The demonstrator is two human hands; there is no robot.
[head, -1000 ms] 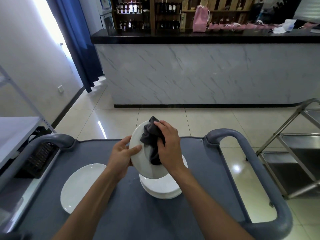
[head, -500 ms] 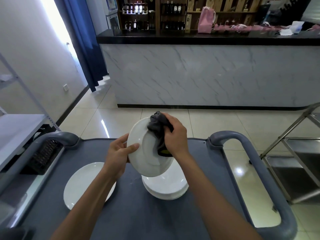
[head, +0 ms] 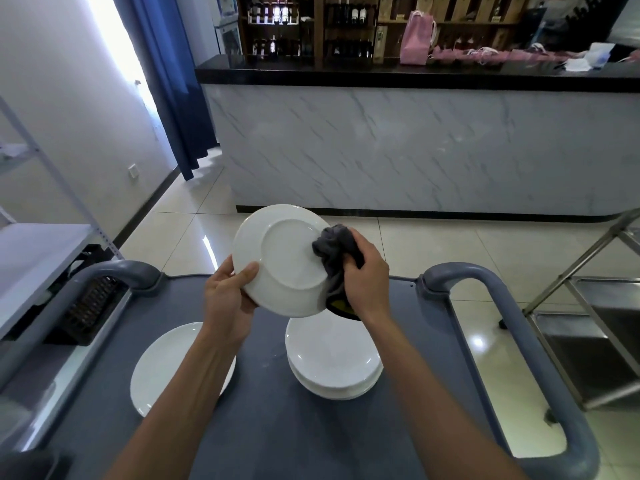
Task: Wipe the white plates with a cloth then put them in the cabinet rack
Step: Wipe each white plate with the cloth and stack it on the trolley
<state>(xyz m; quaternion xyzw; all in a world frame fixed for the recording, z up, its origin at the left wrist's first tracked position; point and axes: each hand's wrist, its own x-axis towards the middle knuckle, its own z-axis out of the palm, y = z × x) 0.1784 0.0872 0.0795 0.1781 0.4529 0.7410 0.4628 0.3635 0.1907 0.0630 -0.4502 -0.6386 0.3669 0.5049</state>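
Observation:
My left hand (head: 227,299) grips the lower left rim of a white plate (head: 280,261), held tilted above the cart with its underside and foot ring facing me. My right hand (head: 365,278) holds a bunched dark grey cloth (head: 334,249) against the plate's right edge. Below the held plate, a stack of white plates (head: 334,362) sits on the grey cart top (head: 277,427). A single white plate (head: 162,372) lies flat to the left, partly hidden by my left forearm.
The cart has thick grey handles at left (head: 114,275) and right (head: 512,327). A steel rack (head: 588,327) stands to the right, a white shelf unit (head: 31,258) to the left. A marble-fronted bar counter (head: 415,147) lies ahead across tiled floor.
The held plate has been turned over, from its eating face toward me to its underside. The cloth and my right hand shifted from the plate's middle to its right edge. The view has lifted slightly.

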